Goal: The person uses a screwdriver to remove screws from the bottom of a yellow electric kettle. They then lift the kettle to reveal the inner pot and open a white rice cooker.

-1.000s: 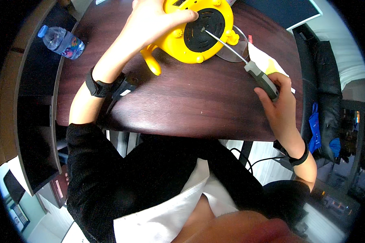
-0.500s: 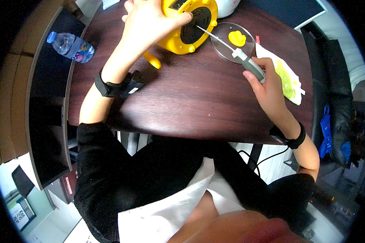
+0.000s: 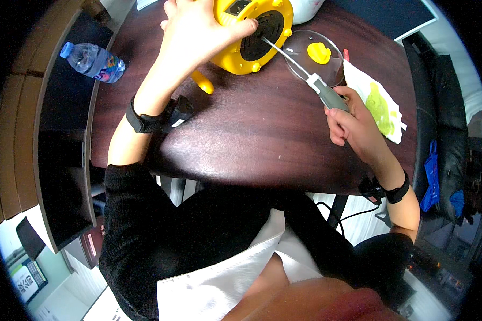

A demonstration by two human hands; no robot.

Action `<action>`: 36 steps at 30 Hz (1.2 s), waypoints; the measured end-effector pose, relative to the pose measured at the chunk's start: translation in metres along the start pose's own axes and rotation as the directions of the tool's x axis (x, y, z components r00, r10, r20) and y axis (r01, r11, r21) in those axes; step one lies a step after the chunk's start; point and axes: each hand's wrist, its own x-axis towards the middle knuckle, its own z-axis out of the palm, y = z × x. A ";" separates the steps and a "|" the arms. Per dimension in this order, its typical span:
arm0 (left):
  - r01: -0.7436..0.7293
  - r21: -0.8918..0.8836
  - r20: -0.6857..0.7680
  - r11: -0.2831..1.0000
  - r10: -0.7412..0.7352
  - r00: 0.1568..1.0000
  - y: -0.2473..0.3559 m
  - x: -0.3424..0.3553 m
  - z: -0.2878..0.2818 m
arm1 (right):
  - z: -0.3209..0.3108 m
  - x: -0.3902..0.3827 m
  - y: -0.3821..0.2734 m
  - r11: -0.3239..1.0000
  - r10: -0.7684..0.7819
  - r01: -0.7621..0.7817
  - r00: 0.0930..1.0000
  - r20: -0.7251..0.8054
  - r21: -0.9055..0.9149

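At the far side of the table, my left hand point(image 3: 198, 29) is closed on a round yellow appliance base point(image 3: 235, 60) with a black underside, small yellow feet and a dark socket. The base is tipped so its underside shows, and my thumb presses on the black part. My right hand point(image 3: 356, 120) grips a screwdriver point(image 3: 326, 92) by its grey handle. Its long thin shaft slants up to the left, and the tip meets the black underside. Whether it sits in a screw is too small to tell. A clear round lid point(image 3: 300, 45) with a yellow knob point(image 3: 319, 53) lies beside the base.
A white and green cloth point(image 3: 383, 109) lies right of the lid. A yellow handle-like piece point(image 3: 202, 82) sticks out below my left hand. At the left stands a shelf with a water bottle point(image 3: 93, 61) lying at the table's edge. A white rounded object point(image 3: 305, 9) is behind the base.
My right hand has shifted its fingers on the screwdriver handle, and its lower fingers now show curled beneath. The base, lid and cloth sit slightly further right in view. My left hand keeps its hold.
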 end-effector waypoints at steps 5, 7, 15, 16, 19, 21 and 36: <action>0.010 -0.015 0.006 1.000 -0.010 1.000 -0.004 -0.001 0.001 | 0.011 0.000 0.002 0.996 -0.079 0.074 0.989 -0.127 -0.049; 0.015 -0.026 0.013 1.000 -0.014 1.000 -0.005 -0.001 0.001 | 0.011 0.001 0.004 0.999 -0.042 0.045 0.990 -0.134 0.020; 0.068 -0.025 0.035 0.997 -0.067 0.997 0.016 -0.007 -0.005 | 0.011 -0.001 0.000 0.941 0.167 -0.159 0.986 -0.003 0.299; 0.072 -0.024 0.041 0.997 -0.071 0.997 0.016 -0.007 -0.006 | 0.020 -0.006 -0.010 0.945 0.196 -0.179 0.980 -0.033 0.273; 0.067 -0.039 0.068 0.997 -0.064 0.996 0.004 -0.001 -0.003 | 0.026 -0.012 -0.009 0.979 0.125 -0.102 0.984 -0.124 0.179; 0.064 -0.062 0.064 0.996 -0.060 0.996 0.004 -0.002 0.000 | 0.023 -0.012 -0.001 0.980 0.084 -0.056 0.986 -0.146 0.189; -0.035 -0.028 0.064 0.999 0.037 0.997 -0.016 0.003 -0.008 | 0.040 -0.021 -0.003 0.985 0.087 -0.074 0.993 -0.079 0.154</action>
